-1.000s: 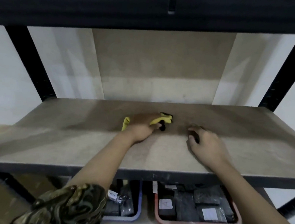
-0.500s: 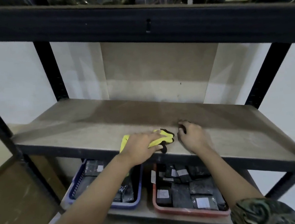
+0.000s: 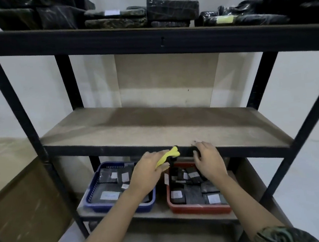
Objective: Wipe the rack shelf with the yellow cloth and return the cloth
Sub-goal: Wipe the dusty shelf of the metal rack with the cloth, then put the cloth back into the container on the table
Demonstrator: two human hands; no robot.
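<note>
Left hand (image 3: pixel 148 172) grips the yellow cloth (image 3: pixel 168 156), bunched into a narrow crumpled roll (a dark edge shows at its tip), just in front of the rack shelf (image 3: pixel 155 129) edge. Right hand (image 3: pixel 208 160) beside it, fingers loosely curled, holding nothing. Behind: bare brown shelf board.

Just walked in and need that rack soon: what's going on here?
A person is cleaning the bare wooden middle shelf. The left hand grips a bunched yellow cloth at the shelf's front edge, off the surface. The right hand rests on that edge. Filled blue basket and red basket sit below.
</note>
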